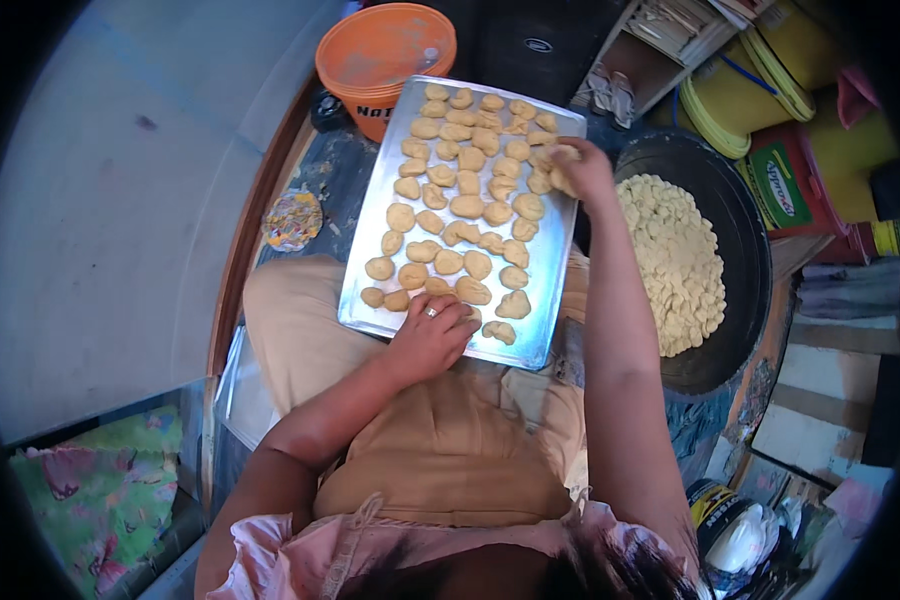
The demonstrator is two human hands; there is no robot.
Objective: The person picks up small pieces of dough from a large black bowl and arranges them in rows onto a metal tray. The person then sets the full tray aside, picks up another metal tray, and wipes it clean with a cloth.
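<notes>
A silver metal tray (365, 305) rests across my lap, covered with rows of small, lumpy, pale-brown dough pieces (467, 205). My right hand (588, 172) reaches over its far right side, fingers closed around some dough pieces (562, 172). At the near edge my left hand (432, 335), with a ring on one finger, is bent over the last row. Its fingers are curled together against a dough piece there, mostly hidden beneath them. To the right, a wide black basin (750, 255) holds a large heap of paler dough pieces (670, 260).
An orange bucket (385, 50) stands beyond the tray's far left corner. Yellow buckets (735, 95) and a shelf (635, 75) are at the far right. A grey panel with a wooden edge (245, 240) runs along the left. A round patterned item (293, 220) lies beside the tray.
</notes>
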